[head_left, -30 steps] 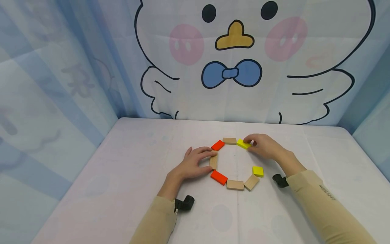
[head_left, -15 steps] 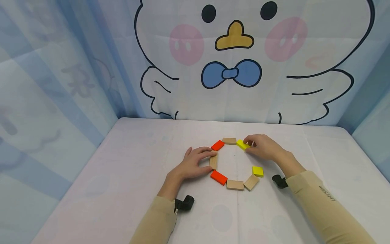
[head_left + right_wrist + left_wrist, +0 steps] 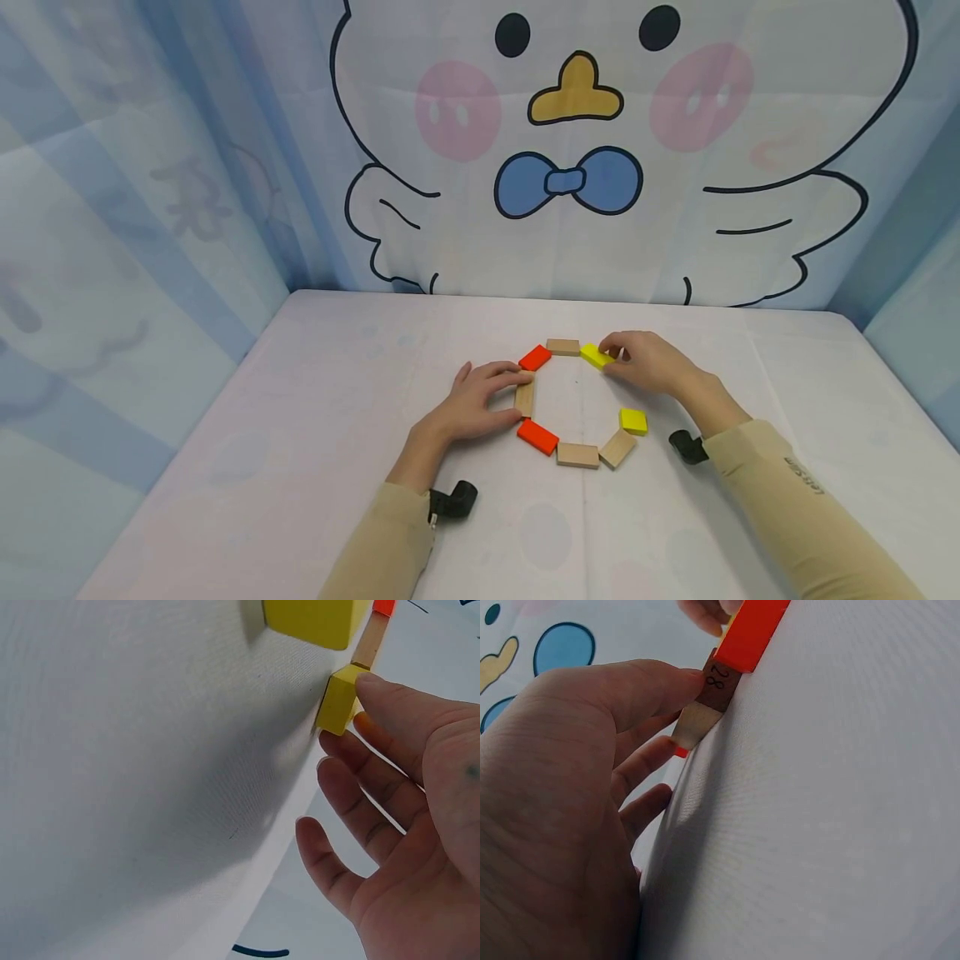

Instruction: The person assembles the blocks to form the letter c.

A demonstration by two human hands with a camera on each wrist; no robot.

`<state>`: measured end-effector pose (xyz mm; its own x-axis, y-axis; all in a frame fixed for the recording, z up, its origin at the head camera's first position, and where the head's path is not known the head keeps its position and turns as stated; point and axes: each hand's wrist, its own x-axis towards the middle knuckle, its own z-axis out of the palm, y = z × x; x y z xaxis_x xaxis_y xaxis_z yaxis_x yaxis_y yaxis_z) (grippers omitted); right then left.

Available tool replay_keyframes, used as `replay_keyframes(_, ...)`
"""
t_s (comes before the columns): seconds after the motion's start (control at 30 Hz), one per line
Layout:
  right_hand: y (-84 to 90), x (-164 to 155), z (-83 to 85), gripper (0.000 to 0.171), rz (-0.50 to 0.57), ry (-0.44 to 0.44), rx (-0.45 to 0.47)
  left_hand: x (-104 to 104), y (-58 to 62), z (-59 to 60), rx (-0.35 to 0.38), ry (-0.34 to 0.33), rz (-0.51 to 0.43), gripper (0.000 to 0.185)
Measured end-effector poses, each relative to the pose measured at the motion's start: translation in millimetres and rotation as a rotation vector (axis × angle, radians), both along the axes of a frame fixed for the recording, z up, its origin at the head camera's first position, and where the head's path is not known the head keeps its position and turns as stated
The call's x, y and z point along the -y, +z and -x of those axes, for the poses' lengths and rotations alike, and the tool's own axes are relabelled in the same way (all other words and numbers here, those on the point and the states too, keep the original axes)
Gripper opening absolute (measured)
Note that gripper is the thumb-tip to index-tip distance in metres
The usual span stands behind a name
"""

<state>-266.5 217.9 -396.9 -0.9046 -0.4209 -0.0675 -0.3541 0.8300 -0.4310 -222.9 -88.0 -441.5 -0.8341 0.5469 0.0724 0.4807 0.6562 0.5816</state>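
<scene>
Several flat wooden blocks form a ring on the table, with a gap on its right side. My left hand (image 3: 472,404) holds the plain wooden block (image 3: 524,397) at the ring's left between thumb and fingers. The left wrist view shows the number 28 on a dark face of a block (image 3: 718,684) beside the thumb. At the ring's far right, my right hand (image 3: 648,360) pinches a yellow block (image 3: 596,357), its near end partly covered by the fingertips. That yellow block (image 3: 340,701) lies end to end with a plain one (image 3: 370,641) in the right wrist view.
Red blocks lie at the ring's upper left (image 3: 535,358) and lower left (image 3: 537,437). Plain blocks sit at the back (image 3: 563,347) and front (image 3: 577,455). An angled plain block (image 3: 618,449) leads to another yellow block (image 3: 633,422). A patterned curtain (image 3: 570,250) hangs behind the table.
My right hand has nudged the yellow block slightly left, towards the plain block at the back. My left hand stays in place on its wooden block.
</scene>
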Motion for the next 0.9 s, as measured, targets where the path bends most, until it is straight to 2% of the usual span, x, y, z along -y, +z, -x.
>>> replay_keyframes(0.37, 1.0, -3, -5.3, 0.032, 0.008, -0.034, 0.027, -2, -0.6, 1.0, -0.004, -0.017, -0.004, 0.053)
replay_keyframes(0.6, 3.4, -12, -10.7, 0.029, 0.028, -0.036, -0.022, -1, -1.2, 3.0, 0.010, -0.012, -0.019, 0.053)
replay_keyframes(0.9, 9.2, -21, -19.1, 0.032, 0.037, -0.047, -0.054, 4, -0.4, 3.1, 0.046, 0.002, -0.096, 0.059)
